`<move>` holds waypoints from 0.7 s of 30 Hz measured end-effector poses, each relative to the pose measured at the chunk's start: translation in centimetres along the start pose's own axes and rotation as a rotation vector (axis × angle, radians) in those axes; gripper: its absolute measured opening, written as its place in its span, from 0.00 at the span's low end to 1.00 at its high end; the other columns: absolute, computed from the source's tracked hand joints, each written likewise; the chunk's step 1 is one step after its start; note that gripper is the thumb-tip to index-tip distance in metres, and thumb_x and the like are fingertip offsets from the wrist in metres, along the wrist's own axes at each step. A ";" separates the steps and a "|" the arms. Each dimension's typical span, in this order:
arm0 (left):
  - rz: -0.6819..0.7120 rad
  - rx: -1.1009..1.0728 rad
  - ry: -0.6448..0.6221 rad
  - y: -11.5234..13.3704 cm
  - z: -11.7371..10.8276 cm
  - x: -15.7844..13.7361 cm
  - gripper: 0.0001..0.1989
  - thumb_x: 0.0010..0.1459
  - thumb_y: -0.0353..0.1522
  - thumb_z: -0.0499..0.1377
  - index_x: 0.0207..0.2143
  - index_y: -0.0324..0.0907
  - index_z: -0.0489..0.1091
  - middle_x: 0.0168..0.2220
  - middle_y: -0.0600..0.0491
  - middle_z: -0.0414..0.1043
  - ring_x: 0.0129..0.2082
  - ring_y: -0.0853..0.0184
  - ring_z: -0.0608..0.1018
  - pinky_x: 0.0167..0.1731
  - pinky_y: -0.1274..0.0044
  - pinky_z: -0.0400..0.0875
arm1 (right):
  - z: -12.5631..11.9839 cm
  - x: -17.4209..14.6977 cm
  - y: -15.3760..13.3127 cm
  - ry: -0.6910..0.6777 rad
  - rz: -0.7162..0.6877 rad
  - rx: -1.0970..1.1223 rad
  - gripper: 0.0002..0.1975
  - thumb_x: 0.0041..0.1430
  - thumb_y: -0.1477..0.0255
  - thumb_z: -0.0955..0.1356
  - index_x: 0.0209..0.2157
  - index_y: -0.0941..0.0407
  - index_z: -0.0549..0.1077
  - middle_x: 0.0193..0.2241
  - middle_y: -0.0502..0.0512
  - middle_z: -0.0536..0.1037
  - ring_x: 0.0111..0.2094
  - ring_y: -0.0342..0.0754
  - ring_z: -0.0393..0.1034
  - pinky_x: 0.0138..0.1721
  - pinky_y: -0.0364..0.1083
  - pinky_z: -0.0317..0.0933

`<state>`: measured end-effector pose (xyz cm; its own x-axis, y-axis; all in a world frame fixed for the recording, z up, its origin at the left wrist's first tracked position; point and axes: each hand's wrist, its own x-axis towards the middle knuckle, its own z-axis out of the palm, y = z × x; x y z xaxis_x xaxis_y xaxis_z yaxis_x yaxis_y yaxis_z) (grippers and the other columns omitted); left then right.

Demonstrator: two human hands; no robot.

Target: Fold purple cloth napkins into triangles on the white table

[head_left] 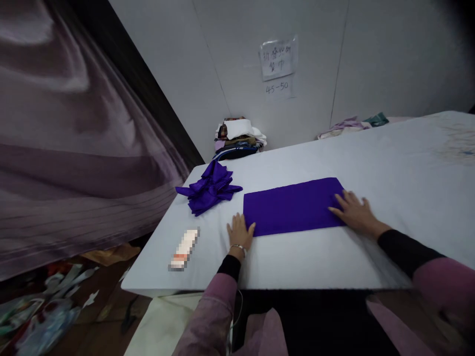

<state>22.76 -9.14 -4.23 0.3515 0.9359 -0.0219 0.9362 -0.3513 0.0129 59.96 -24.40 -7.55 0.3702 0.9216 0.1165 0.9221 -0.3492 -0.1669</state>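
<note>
Purple cloth (293, 205), one, head view: we find it flat on the white worktop (393, 183), a long rectangle lying roughly along the near edge and clear of it, well right of the left edge; layers not countable.

Left hand (239, 232), one: fingers slightly apart, palm down, thumb on the cloth's near-left corner, the other fingers just beside its left end; nothing gripped.

Right hand (352, 210), one: fingers spread wide, thumb and forefinger over the cloth's right end; nothing clamped.

Purple bundle (211, 190), one: crumpled, by the worktop's far-left corner.

Blurred-out item (184, 248), one: pale, near the left edge, towards the near-left corner.

Clothes stack (239, 138), one: at the far edge, against the wall.

Step in hand, as we judge it: smoothing and squaring the cloth. Next move, in our reading, calls for fingertips pinching matching corners evenly, without rucking the flat part.
</note>
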 end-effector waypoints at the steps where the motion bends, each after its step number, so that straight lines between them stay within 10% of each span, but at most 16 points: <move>1: 0.074 -0.015 0.003 1.5 0.0 0.1 0.33 0.62 0.47 0.37 0.64 0.38 0.48 0.66 0.46 0.42 0.66 0.58 0.45 0.62 0.59 0.41 | 0.1 0.0 -2.7 -0.012 -0.045 0.030 0.37 0.60 0.49 0.50 0.64 0.56 0.50 0.65 0.63 0.46 0.64 0.65 0.36 0.57 0.69 0.37; 5: 0.241 -0.062 -0.038 6.1 0.7 0.6 0.33 0.62 0.47 0.37 0.64 0.38 0.47 0.66 0.48 0.41 0.66 0.59 0.43 0.62 0.60 0.39 | 1.1 -0.4 -13.1 -0.095 -0.330 0.151 0.39 0.60 0.47 0.50 0.65 0.56 0.47 0.65 0.60 0.45 0.65 0.58 0.35 0.61 0.62 0.35; 8: 0.241 -0.059 -0.051 7.0 1.4 0.9 0.34 0.62 0.48 0.36 0.64 0.37 0.46 0.66 0.47 0.42 0.66 0.59 0.43 0.62 0.60 0.39 | 1.9 -1.0 -15.5 -0.125 -0.473 0.185 0.39 0.60 0.46 0.51 0.64 0.56 0.51 0.64 0.62 0.50 0.64 0.57 0.39 0.61 0.62 0.35; 21: 0.237 -0.053 -0.073 6.6 1.1 1.4 0.35 0.61 0.49 0.37 0.64 0.38 0.47 0.66 0.46 0.41 0.66 0.57 0.43 0.62 0.58 0.40 | -0.7 -7.1 2.8 -0.051 -0.064 -0.017 0.36 0.61 0.48 0.51 0.65 0.52 0.45 0.64 0.56 0.49 0.64 0.57 0.39 0.61 0.62 0.37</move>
<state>29.46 -10.23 -5.31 0.5627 0.8224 -0.0838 0.8264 -0.5574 0.0791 60.02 -32.05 -8.22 0.3043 0.9495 0.0766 0.9457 -0.2915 -0.1440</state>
